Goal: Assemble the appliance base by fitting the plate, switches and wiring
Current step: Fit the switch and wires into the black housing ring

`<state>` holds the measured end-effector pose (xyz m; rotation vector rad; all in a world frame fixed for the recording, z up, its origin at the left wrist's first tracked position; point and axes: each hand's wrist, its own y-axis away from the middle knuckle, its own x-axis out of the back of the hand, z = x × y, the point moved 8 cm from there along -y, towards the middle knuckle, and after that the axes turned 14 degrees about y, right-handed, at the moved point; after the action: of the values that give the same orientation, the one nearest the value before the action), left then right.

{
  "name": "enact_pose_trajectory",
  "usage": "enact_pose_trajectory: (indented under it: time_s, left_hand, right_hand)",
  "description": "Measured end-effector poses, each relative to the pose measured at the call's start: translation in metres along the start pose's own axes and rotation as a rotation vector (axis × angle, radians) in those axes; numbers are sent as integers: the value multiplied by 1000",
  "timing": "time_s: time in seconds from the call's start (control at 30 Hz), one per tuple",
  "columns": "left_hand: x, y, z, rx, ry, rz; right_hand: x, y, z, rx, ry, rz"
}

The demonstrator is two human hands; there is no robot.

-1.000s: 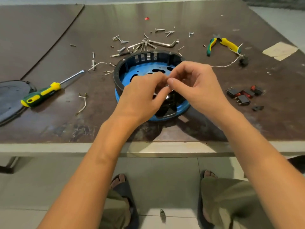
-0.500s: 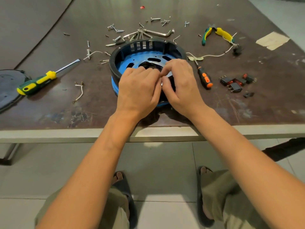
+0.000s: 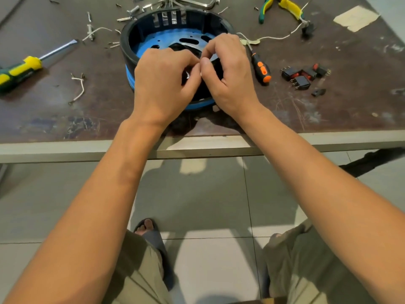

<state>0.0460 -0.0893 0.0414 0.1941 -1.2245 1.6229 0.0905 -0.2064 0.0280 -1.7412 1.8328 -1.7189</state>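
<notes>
Two hands [image 3: 166, 84] [image 3: 230, 77] pinching over one base [image 3: 131, 47], two screwdrivers [image 3: 20, 69] [image 3: 260, 69], three switches [image 3: 300, 76]

Between my hands sits a black ring base [image 3: 129, 44] with a blue plate [image 3: 153, 40] inside. Upper right, my pliers [image 3: 285, 6] are green and yellow; the switches [image 3: 301, 76] black and red.

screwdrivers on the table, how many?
2. The green-yellow screwdriver lies at the table's left edge. The orange-black screwdriver lies just right of the base, beside the right hand. More may lie out of view.
</notes>
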Motion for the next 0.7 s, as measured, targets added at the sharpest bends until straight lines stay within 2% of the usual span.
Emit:
enact_pose_trajectory:
  time_s: [0.13,0.33,0.53,0.7]
  left_hand:
    - [6,7,1,-11,106,91]
    - [6,9,0,-41,106,81]
    - [4,7,3,-10,36,26]
    - [6,5,-3,91,42,73]
  right_hand:
    - [4,1,2,1,3,5]
    - [5,2,2,-20,18,-7]
    - [3,2,6,-48,16,-41]
    - [3,3,9,-38,-19,-40]
